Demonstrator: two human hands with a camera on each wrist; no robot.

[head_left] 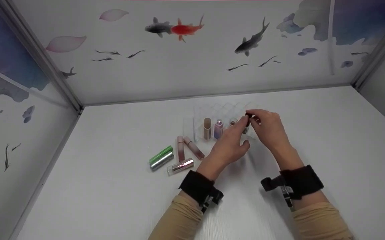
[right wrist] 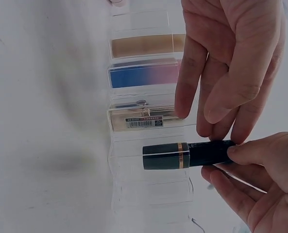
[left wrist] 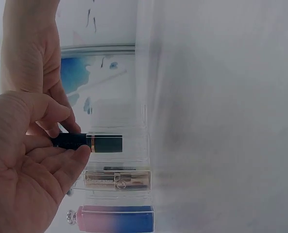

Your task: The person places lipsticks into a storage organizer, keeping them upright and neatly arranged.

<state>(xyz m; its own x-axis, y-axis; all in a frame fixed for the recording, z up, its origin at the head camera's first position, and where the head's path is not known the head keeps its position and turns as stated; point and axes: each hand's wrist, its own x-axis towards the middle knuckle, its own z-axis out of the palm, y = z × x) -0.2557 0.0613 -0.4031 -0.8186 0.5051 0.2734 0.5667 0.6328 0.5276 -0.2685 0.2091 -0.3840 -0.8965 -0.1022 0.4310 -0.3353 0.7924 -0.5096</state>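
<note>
My right hand (head_left: pixel 269 130) pinches the upper end of a dark lipstick tube (right wrist: pixel 165 156) with a gold band, thumb and fingers on either side. My left hand (head_left: pixel 229 143) reaches in with fairly straight fingers, their tips right at the same tube and the thumb held apart. The tube's lower part is within a compartment of the clear organizer (right wrist: pixel 129 194). Beside it in the row stand a clear boxed item (left wrist: pixel 117 180) with a barcode label, a pink-to-blue tube (right wrist: pixel 144 75) and a tan tube (head_left: pixel 207 128).
Left of the organizer lie a green tube (head_left: pixel 160 154), a silver tube (head_left: pixel 161 161), two pink lip gloss tubes (head_left: pixel 180 148) and a shiny pink tube with a clear cap (head_left: pixel 180 166). Behind stands a white panel (head_left: pixel 145 80) printed with fish.
</note>
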